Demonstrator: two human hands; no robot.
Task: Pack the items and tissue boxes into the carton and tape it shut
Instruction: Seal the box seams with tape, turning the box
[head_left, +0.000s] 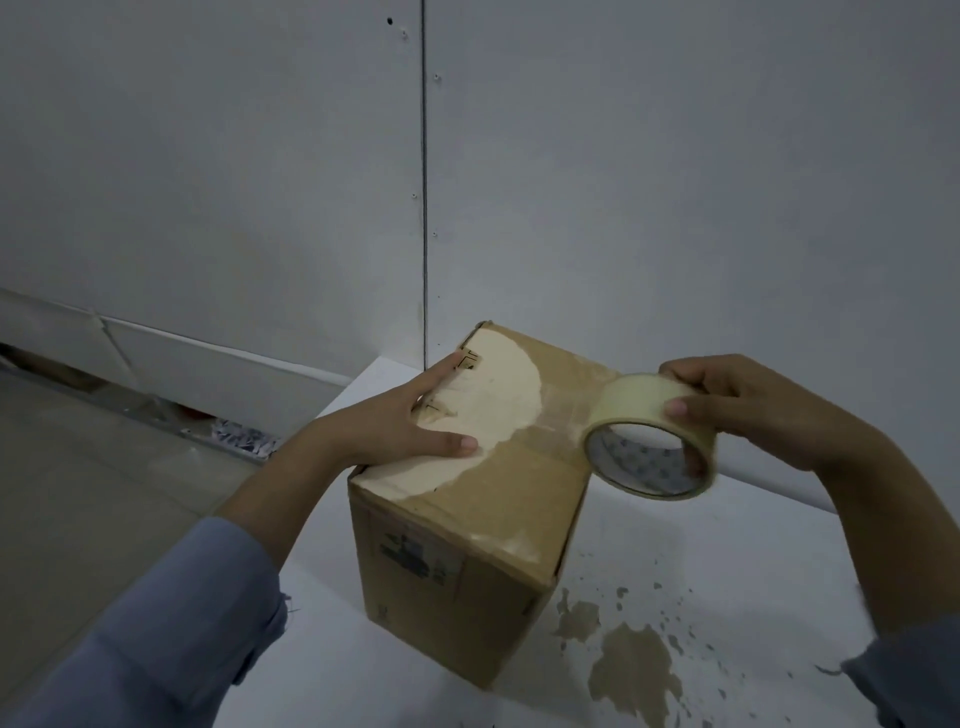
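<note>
Carton (467, 525), flaps closed, on white table (727, 571): taping step in hand.
Left hand (400, 421) flat, fingers spread on lid; right hand (737, 410) pinches tape roll (649, 436) beside the carton's right edge; next, likely draw the strip along the seam.

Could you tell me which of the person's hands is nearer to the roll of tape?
Right. The right hand grips the tape roll; the left hand presses flat on the carton top, apart from it.

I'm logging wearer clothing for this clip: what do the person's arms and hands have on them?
Both arms wear long grey-blue sleeves, pushed up so the forearms are bare; the left cuff edge is frayed, with loose threads. The left hand and right hand are bare: no gloves, rings or watch visible.
</note>
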